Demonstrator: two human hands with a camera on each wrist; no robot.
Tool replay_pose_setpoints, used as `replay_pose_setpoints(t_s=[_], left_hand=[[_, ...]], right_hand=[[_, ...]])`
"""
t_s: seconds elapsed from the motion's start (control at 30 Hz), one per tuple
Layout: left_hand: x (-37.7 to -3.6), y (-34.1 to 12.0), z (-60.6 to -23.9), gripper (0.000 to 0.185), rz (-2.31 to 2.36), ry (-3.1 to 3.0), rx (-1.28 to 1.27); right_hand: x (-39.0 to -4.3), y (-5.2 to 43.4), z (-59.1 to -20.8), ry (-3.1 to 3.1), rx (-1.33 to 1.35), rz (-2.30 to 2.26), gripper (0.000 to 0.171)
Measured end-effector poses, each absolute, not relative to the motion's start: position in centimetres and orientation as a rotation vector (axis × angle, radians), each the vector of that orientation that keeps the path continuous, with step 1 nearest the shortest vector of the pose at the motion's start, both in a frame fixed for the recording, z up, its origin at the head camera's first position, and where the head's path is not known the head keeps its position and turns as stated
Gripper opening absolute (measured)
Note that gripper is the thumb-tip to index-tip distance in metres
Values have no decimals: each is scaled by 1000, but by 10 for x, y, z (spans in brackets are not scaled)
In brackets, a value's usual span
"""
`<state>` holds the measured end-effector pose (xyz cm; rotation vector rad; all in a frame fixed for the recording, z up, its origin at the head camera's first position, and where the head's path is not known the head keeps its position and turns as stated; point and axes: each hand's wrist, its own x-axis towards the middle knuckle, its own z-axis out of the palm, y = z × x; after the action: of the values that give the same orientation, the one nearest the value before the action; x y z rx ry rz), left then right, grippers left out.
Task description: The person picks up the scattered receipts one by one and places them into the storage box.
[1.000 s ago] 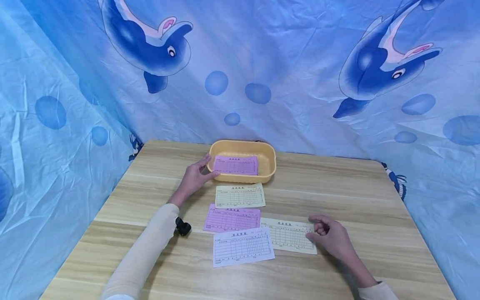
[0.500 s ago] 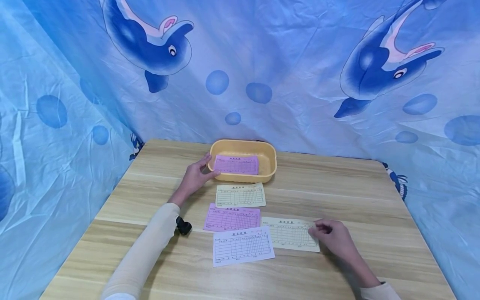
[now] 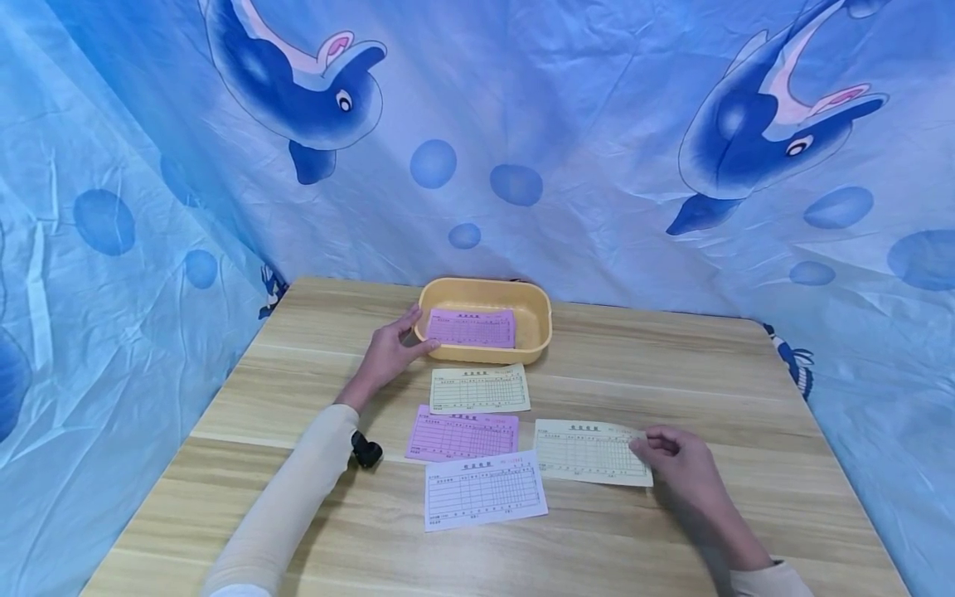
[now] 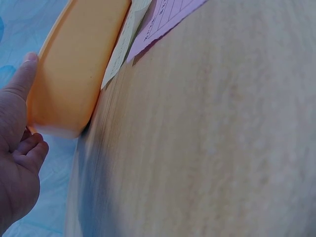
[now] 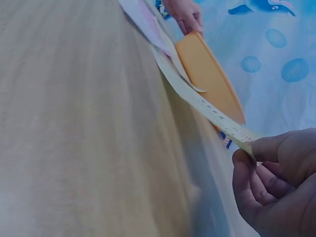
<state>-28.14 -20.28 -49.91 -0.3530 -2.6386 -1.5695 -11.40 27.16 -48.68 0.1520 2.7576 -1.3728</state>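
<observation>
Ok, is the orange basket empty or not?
Not empty: the head view shows pink paper inside the basket, towards its left end.

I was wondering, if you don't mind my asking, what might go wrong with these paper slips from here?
The right hand pinches the held yellow slip only by its right end, so the thin paper might bend or slip free.

The white slip overlaps the purple slip on the table, so picking up either could drag the other.

The left hand grips one end of the tray; a tug could perhaps shift it.
</observation>
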Motion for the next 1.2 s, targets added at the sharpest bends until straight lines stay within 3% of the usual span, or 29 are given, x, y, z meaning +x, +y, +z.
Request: replay_pose_setpoints(t_s=[0.27,0.63,1.2], left_hand=[[-280,-202,-498,89,-1568,-2652,-341],[-281,-201,-497,88,-1546,-2655,-343],[-281,-203,-499,89,-1565,-2646,-349]], right_hand=[[-125,274,-480,2797,163,-1436,33],[-140,264,-465,2695,321,-1469,52],[-183,231,-442,2650,156,-1663,48]])
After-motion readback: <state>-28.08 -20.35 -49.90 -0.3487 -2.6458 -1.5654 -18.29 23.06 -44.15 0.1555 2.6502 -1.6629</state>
